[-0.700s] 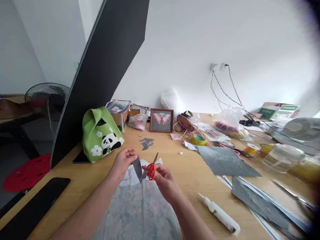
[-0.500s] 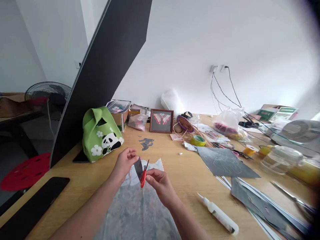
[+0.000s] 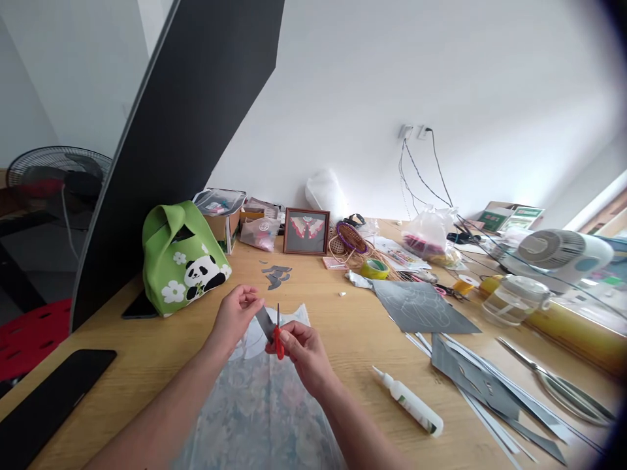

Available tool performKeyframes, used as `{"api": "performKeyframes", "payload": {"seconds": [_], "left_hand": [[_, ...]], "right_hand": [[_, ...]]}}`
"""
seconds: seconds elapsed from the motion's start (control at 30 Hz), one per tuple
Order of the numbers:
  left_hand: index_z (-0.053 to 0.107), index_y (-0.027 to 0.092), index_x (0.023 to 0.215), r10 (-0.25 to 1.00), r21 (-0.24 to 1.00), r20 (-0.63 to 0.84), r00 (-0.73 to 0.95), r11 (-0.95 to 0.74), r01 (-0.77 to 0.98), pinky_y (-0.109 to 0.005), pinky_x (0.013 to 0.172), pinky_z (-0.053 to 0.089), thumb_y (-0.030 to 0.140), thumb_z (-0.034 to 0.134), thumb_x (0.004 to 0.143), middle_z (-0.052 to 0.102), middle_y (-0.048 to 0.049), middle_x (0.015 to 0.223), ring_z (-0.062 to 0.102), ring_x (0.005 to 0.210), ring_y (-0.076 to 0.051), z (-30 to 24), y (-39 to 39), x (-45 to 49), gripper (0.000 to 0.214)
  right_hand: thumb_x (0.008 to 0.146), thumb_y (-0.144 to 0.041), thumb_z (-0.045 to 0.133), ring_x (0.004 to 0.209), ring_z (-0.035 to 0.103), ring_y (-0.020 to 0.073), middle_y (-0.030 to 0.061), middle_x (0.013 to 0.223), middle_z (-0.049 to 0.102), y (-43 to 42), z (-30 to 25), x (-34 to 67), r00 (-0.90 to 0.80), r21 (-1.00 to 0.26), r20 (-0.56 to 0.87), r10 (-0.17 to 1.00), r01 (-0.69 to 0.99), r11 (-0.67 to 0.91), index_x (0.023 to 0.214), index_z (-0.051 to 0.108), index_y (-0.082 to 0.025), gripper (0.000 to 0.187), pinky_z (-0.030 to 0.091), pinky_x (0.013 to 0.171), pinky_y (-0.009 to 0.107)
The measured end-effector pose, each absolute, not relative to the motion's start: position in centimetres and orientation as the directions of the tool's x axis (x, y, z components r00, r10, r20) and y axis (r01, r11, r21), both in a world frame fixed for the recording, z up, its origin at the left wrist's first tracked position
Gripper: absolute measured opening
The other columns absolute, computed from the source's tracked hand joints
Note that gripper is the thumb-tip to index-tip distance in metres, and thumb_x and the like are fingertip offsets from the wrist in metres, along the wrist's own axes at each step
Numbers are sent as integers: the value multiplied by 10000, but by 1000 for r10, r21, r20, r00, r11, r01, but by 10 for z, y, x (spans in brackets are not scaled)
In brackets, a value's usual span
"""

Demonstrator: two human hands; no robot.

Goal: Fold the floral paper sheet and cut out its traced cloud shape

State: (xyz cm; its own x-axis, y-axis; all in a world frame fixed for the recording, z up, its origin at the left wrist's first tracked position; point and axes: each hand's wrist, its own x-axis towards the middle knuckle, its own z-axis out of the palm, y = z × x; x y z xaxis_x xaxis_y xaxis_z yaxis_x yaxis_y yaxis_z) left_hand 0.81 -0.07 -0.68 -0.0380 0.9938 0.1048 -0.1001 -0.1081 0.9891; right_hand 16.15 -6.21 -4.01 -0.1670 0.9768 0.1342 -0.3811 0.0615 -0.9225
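My left hand (image 3: 238, 316) pinches a small grey paper piece (image 3: 265, 322) above the table. My right hand (image 3: 304, 352) grips red-handled scissors (image 3: 278, 335), whose blades point up and meet the paper's edge. Both hands hover over a pale patterned sheet (image 3: 267, 405) lying on the wooden table (image 3: 353, 326).
A green panda bag (image 3: 181, 258) stands to the left, by a leaning black board (image 3: 176, 137). Grey paper scraps (image 3: 274, 275), a framed picture (image 3: 306, 231), tape roll (image 3: 375, 268), grey sheets (image 3: 421, 307), a glue tube (image 3: 409, 405) and a white fan (image 3: 558, 251) lie around. A black phone (image 3: 46, 405) rests near left.
The scissors have turned from tilted to nearly upright against the grey piece. The view has shifted, showing more of the table's right side.
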Motion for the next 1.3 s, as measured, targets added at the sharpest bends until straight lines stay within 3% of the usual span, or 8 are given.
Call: {"api": "performKeyframes", "payload": {"seconds": [0.27,0.43,0.53,0.63,0.77,1.07,1.17,1.3], "left_hand": [[586,164,884,983,962,103,-153,-138,-236,-387,838,547,464,787,621,655,-8,771,685,763,-185,10,10,-14,447],[588,163,872,977,944,117,-176,-164,-287,-398,849,557,393,791,626,652,-6,772,685,760,-183,19,11,-24,394],[587,160,874,978,935,123,-166,-170,-312,-411,857,560,345,782,636,651,-5,780,686,746,-178,23,9,-26,359],[588,157,882,978,929,136,-161,-182,-322,-421,878,556,320,769,651,650,-5,777,692,756,-182,26,8,-30,336],[594,149,899,974,927,139,-180,-192,-323,-421,871,562,288,750,670,661,-16,777,701,767,-194,31,8,-35,310],[585,142,902,981,932,133,-144,-173,-317,-412,857,566,244,714,692,660,-19,733,704,745,-193,34,6,-34,267],[570,149,910,988,938,116,-106,-144,-316,-420,862,561,246,699,703,656,-8,728,704,750,-191,33,5,-31,263],[557,156,943,993,948,98,-62,-112,-298,-419,857,559,253,687,723,658,-4,745,705,768,-194,32,1,-27,274]], "right_hand": [[688,-635,736,696,664,184,12,709,651,-45,-20,193,-16,-954,116,993,-280,107,718,619,-191,460,531,793,380],[630,-667,746,676,619,174,17,654,642,-4,-25,241,149,-995,102,984,27,99,650,607,-182,505,492,723,315],[717,-618,709,564,545,137,-12,557,584,18,-37,261,224,-963,77,972,269,14,576,568,-173,488,445,603,279],[876,-492,623,537,533,106,-42,589,571,31,-46,273,240,-876,46,970,476,-77,644,579,-153,414,452,582,258],[942,-455,552,609,584,114,-29,683,604,34,-44,289,242,-705,20,970,691,-158,749,612,-139,375,496,617,267],[880,-390,635,915,610,202,44,873,662,1,-45,341,264,-171,34,964,952,-254,796,646,-151,253,449,887,414],[843,-345,646,1005,586,264,113,966,661,-9,-50,349,231,-75,103,967,972,-224,787,697,-160,200,395,904,442],[798,-299,679,939,611,305,139,930,661,-14,-49,348,171,-34,201,964,985,-168,790,733,-175,135,394,839,441]]}}
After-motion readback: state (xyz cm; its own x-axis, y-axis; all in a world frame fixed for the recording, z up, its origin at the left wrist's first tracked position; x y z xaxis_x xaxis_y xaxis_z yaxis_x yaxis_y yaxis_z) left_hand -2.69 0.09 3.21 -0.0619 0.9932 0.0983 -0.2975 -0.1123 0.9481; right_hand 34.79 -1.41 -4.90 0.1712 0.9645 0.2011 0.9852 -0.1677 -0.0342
